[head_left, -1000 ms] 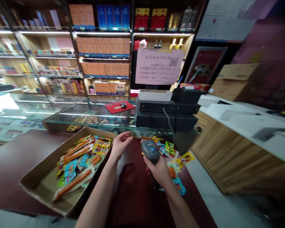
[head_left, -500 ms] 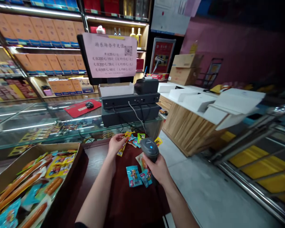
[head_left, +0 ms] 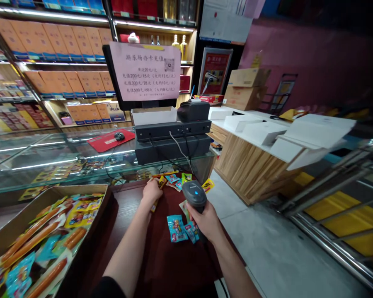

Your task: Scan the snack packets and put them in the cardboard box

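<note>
Centrally, two bare hands work over a dark red tabletop (head_left: 161, 260), seen from above. The left hand (head_left: 152, 192) lies near the far edge, its grip closed on a narrow yellow packet (head_left: 162, 181); parts of the packet show on either side of the hand, the middle being hidden. The right hand (head_left: 208, 221) is raised above the right side, its grip clamped around a black scanner (head_left: 194, 193), whose head bears a small blue light and whose cord (head_left: 223, 285) runs down toward the lower edge of the view.

Between the two forearms lie a pair of blue packets (head_left: 176, 228), just beside each other, the right one near the scanner. Beyond the scanner, a loose group includes a green packet (head_left: 186, 178), with another yellow packet (head_left: 208, 185) to its right. At left, an open box (head_left: 57, 191) contains wrapped sausages (head_left: 37, 244) and small bright sachets (head_left: 84, 209).

Behind the tabletop, a glass case (head_left: 71, 145) supports a red mat (head_left: 101, 141) with a mouse (head_left: 119, 136) on it and, to the right, a cash drawer (head_left: 146, 152). Above the drawer stands a monitor (head_left: 110, 70), with a pink sheet (head_left: 147, 85) covering its near face.
</note>
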Demonstrator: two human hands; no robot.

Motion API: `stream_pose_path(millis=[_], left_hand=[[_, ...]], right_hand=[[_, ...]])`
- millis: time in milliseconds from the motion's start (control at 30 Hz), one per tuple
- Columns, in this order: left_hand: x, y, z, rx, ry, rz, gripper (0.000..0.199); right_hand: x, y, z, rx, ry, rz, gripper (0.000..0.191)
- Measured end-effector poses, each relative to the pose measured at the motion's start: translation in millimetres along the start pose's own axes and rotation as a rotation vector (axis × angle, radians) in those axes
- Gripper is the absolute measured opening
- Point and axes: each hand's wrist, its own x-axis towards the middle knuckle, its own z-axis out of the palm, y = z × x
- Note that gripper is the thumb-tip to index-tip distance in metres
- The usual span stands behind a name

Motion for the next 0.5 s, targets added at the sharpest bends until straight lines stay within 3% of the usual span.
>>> stream_pose_path(millis=[100, 233, 333, 433, 500], left_hand=[[-4.7, -11.0, -23.4, -0.025, 0.009, -0.056, 0.02], [-12.2, -17.9, -57.3, -0.228, -0.027, 0.006, 0.011], [-19.2, -19.5, -80.4, -0.659, 0.021, -0.002, 0.025], [-28.0, -21.8, -103.6, -1.147, 0.066, -0.109, 0.036], [-34.6, -23.8, -119.5, -1.357, 0.108, -0.165, 0.036]], right_hand=[[-2.3, -4.9, 9.4, -0.004, -0.001, -0.022, 0.031], [-4.9, -14.9, 22.9, -0.046, 0.007, -0.07, 0.031], [-6.7, -22.8, 37.8, -0.08, -0.011, -0.107, 0.031], [-9.1, -30.7, 59.1, -0.059, -0.089, -0.115, 0.029], [-10.9, -36.1, 74.8, -0.023, -0.123, -0.126, 0.03]])
